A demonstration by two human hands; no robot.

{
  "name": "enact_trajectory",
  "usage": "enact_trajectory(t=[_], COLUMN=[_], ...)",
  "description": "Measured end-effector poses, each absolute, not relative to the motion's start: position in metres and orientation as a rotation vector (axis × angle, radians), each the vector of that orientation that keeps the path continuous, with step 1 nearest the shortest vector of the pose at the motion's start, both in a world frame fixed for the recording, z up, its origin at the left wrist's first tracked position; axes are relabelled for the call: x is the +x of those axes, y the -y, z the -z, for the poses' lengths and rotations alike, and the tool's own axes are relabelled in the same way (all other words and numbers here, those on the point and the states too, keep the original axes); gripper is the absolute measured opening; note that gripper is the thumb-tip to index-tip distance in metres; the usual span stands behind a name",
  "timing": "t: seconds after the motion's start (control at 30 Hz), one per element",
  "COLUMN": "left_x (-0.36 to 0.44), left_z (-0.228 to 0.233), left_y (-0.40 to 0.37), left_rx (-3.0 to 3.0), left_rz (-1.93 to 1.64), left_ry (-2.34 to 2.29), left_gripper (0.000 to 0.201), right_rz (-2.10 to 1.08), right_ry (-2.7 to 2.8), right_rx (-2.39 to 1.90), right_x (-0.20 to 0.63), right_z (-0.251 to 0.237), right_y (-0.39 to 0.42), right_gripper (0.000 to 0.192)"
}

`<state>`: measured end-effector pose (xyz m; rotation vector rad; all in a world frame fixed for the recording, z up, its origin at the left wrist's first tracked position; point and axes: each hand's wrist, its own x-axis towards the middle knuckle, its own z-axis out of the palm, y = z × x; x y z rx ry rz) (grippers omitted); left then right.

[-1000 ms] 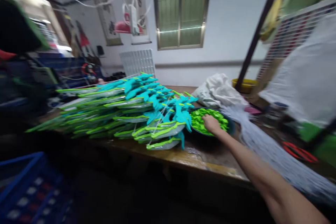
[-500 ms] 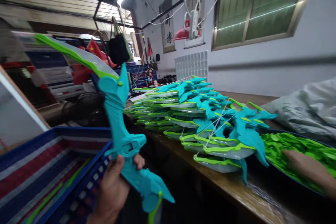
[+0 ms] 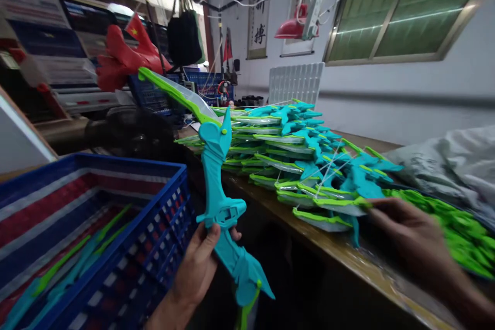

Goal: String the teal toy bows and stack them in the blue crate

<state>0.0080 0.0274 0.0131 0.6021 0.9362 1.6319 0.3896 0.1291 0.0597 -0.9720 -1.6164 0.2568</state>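
Observation:
My left hand (image 3: 199, 268) grips a turquoise toy bow (image 3: 216, 175) by its handle; its green and clear limb slants up to the left. My right hand (image 3: 412, 240) hovers blurred over the table's front edge, fingers pinched near a small green piece, though I cannot tell whether it holds it. Beside it lies a dark bowl of green plastic pieces (image 3: 460, 227). A big pile of finished toy bows (image 3: 297, 154) lies on the wooden table (image 3: 359, 263), just left of my right hand.
A blue plastic crate (image 3: 116, 227) lined with striped fabric stands at the lower left, with a few green and turquoise bow parts in it. A grey-white bag (image 3: 452, 165) lies on the table at right. Red toys, a hanging black bag and shelves fill the back left.
My right hand has come out of the green pieces toward the table's front edge. The bow in my left hand has shifted to the right and lower. The view has swung left.

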Motion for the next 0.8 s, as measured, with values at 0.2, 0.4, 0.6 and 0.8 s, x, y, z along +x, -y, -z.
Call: enact_trajectory(t=[0.2, 0.4, 0.6, 0.8], left_x=[0.025, 0.035, 0.043, 0.051], left_z=[0.017, 0.020, -0.005, 0.015], left_y=[-0.012, 0.003, -0.001, -0.003], left_rx=[0.751, 0.857, 0.707, 0.563], left_rz=[-1.651, -1.756, -1.680, -1.623], left_ry=[-1.133, -1.217, -1.091, -1.111], left_gripper=[0.036, 0.045, 0.058, 0.074], right_rz=[-0.667, 0.114, 0.162, 0.342], right_ry=[1.590, 1.778, 2.073, 2.270], right_rx=[-0.757, -0.778, -0.755, -0.679], right_x=[0.205, 0.149, 0.164, 0.204], right_z=[-0.040, -0.009, 0.014, 0.011], right_y=[-0.064, -0.043, -0.030, -0.055], right_gripper=[0.004, 0.031, 0.059, 0.045])
